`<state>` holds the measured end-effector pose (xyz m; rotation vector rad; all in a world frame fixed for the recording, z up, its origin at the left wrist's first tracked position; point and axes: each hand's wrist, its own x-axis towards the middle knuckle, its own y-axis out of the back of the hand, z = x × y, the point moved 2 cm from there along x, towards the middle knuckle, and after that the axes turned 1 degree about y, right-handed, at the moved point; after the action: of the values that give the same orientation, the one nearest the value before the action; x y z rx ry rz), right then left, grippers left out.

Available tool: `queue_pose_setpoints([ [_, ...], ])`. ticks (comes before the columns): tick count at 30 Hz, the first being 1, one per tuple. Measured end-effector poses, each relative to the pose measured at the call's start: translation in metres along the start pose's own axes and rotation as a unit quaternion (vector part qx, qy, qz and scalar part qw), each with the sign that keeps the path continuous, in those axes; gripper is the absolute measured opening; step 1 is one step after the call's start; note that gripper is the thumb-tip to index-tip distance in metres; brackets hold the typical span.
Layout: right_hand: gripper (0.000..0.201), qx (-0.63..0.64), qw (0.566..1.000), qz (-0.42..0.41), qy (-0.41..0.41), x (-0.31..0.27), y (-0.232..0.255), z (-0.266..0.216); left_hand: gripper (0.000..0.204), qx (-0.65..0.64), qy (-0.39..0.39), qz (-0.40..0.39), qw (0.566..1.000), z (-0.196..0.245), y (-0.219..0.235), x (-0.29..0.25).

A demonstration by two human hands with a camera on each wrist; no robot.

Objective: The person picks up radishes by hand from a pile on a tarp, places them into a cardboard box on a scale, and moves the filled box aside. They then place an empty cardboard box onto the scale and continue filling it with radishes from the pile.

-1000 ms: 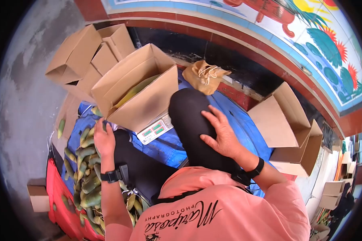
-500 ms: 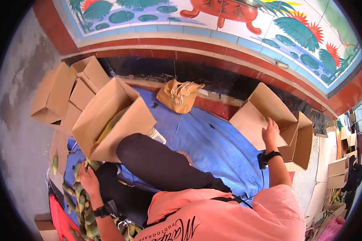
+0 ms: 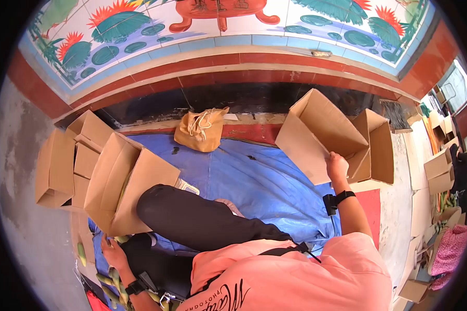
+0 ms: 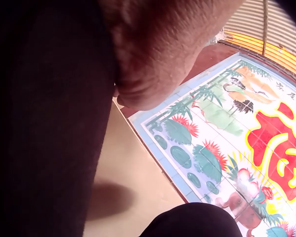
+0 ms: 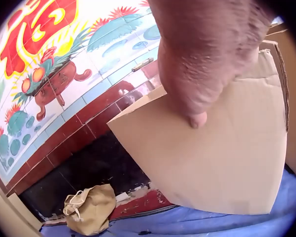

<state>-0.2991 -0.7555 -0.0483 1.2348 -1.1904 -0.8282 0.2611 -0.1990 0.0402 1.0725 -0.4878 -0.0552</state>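
My right hand [image 3: 338, 167] grips the near side edge of an open cardboard box [image 3: 303, 142] on the right. In the right wrist view, its thumb [image 5: 199, 120] lies against the box's outer face. My left hand [image 3: 114, 253] hangs loosely by my left knee, beside another open cardboard box [image 3: 142, 181] and close to long green-yellow vegetables [image 3: 109, 280]. Dark trousers cover much of the left wrist view beside that hand [image 4: 157, 59]. Only a corner of the white scale [image 3: 188, 187] shows past my raised knee.
A tan drawstring bag [image 3: 200, 130] sits by the wall on the blue tarp [image 3: 244, 179]. More open boxes stand at far left [image 3: 55, 166] and behind the right box [image 3: 380, 145]. A painted tile wall [image 3: 213, 31] closes off the far side.
My right hand has left my knee, reached right and taken hold of the right box's edge. The head view has turned right. My left hand stays by the vegetables.
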Motion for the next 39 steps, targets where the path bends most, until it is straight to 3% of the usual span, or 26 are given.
queue_pose_setpoints([
  [3,0.019,0.000,0.999,0.033,-0.042,0.006,0.005,0.012,0.033,0.006,-0.017,0.002,1.000,-0.004,-0.001,0.000],
  [7,0.018,0.026,0.996,0.035,-0.074,0.017,0.010,-0.015,0.033,-0.020,-0.006,0.008,1.000,0.003,0.004,-0.005],
  [10,0.021,0.014,0.994,0.001,-0.108,0.031,0.013,-0.023,0.032,-0.013,-0.013,0.002,1.000,-0.001,0.007,-0.005],
  [14,0.023,0.007,0.991,-0.012,-0.137,0.039,0.019,-0.006,0.033,-0.009,0.003,0.006,1.000,-0.002,0.008,-0.006],
  [16,0.024,-0.018,0.988,-0.022,-0.149,0.045,0.026,0.002,0.033,0.029,-0.034,0.020,0.999,0.003,0.009,-0.007],
  [20,0.022,-0.042,0.981,-0.013,-0.191,0.047,0.039,0.016,0.033,-0.019,0.001,0.010,1.000,-0.006,0.004,-0.006],
  [23,0.025,-0.050,0.974,-0.046,-0.216,0.040,0.010,0.038,0.033,-0.008,0.014,-0.002,1.000,0.001,0.007,-0.006],
  [30,0.029,-0.056,0.977,-0.046,-0.201,-0.003,0.009,0.041,0.033,0.002,-0.021,-0.003,1.000,-0.003,0.005,-0.005],
  [39,0.024,-0.059,0.977,-0.088,-0.187,-0.007,0.009,0.047,0.034,0.021,-0.010,-0.011,1.000,-0.004,0.004,-0.004],
])
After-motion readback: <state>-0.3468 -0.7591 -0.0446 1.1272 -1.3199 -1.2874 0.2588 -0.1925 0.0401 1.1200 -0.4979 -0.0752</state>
